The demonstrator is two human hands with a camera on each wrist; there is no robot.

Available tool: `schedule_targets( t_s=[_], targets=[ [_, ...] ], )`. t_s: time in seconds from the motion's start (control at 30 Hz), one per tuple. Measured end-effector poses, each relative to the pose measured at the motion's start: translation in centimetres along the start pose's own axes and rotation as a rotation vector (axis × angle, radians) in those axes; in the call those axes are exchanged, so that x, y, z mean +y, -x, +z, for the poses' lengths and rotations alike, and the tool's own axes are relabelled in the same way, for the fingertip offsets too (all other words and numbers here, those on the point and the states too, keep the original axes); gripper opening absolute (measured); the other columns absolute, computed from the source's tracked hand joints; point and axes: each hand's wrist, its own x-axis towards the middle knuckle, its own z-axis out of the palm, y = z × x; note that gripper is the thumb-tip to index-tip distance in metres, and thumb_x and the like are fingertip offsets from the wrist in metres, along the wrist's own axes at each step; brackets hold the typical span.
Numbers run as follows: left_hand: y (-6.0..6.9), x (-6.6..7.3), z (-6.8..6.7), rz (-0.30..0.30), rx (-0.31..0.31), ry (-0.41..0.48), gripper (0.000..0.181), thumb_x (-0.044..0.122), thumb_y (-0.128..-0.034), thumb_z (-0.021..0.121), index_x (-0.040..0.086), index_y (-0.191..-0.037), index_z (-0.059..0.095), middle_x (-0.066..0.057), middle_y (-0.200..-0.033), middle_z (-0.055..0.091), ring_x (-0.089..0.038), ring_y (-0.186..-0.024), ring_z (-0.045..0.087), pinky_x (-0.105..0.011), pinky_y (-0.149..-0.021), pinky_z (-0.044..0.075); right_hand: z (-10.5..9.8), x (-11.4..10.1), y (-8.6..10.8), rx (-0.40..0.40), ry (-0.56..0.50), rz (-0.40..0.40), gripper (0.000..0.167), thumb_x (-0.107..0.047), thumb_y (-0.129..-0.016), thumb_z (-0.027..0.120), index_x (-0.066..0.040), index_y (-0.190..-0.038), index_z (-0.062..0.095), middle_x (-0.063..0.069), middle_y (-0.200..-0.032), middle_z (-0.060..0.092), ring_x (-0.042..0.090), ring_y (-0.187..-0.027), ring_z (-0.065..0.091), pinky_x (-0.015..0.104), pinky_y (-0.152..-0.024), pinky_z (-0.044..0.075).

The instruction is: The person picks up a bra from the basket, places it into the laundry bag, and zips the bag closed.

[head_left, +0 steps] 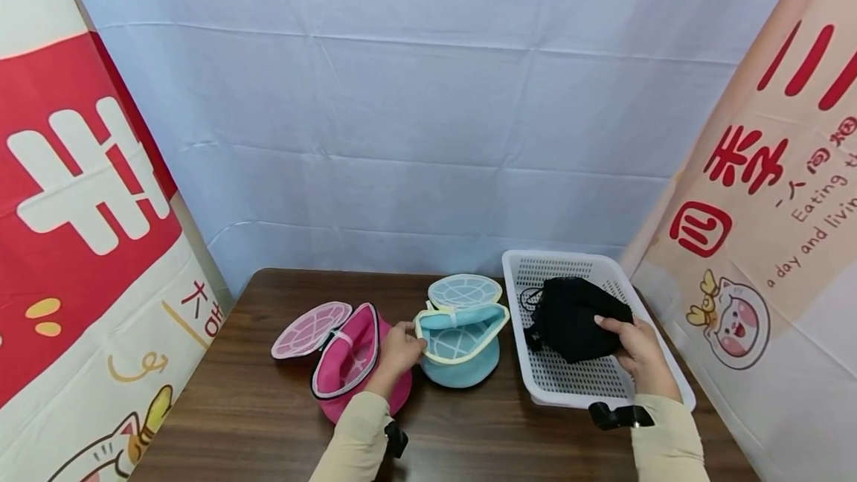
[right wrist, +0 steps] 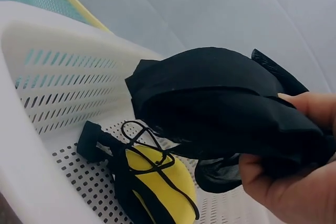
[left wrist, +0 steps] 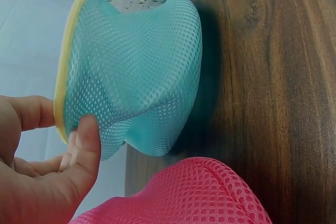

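Observation:
My left hand pinches the yellow-edged rim of a light blue mesh laundry bag, which stands with its mouth open and its round lid folded back. In the left wrist view, thumb and fingers lie on either side of that rim. My right hand grips a black bra above the white basket. Up close, its smooth moulded cup shows, held between thumb and fingers. Below it in the basket lies a yellow item with black straps, partly covered.
Left of the blue bag, a pink mesh laundry bag lies open, its lid folded out to the left. Everything stands on a dark wooden table. Cloth hangings enclose the back and both sides.

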Motion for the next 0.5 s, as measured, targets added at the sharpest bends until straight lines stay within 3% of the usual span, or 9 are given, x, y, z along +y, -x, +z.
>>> schedule_targets(
  t_s=[0.3, 0.5],
  targets=[
    [0.2, 0.0, 0.2, 0.003, 0.029, 0.039, 0.025, -0.003, -0.0797, 0.060, -0.011, -0.103, 0.055, -0.010, -0.070, 0.057, -0.017, -0.055, 0.058, -0.032, -0.053, 0.052, 0.6, -0.3, 0.2, -0.003, -0.099, -0.012, 0.039, 0.006, -0.084, 0.059, -0.002, -0.117, 0.039, -0.010, -0.083, 0.060, 0.007, -0.077, 0.061, 0.024, -0.070, 0.050],
    [0.2, 0.1, 0.1, -0.019, 0.031, 0.053, 0.021, -0.002, -0.0814, 0.060, -0.010, -0.100, 0.056, -0.011, -0.073, 0.059, -0.018, -0.058, 0.060, -0.033, -0.056, 0.053, 1.3, -0.6, 0.6, -0.025, -0.184, -0.054, 0.024, 0.010, -0.083, 0.058, -0.009, -0.096, 0.054, -0.006, -0.086, 0.062, 0.009, -0.078, 0.061, 0.025, -0.069, 0.051]
  ],
)
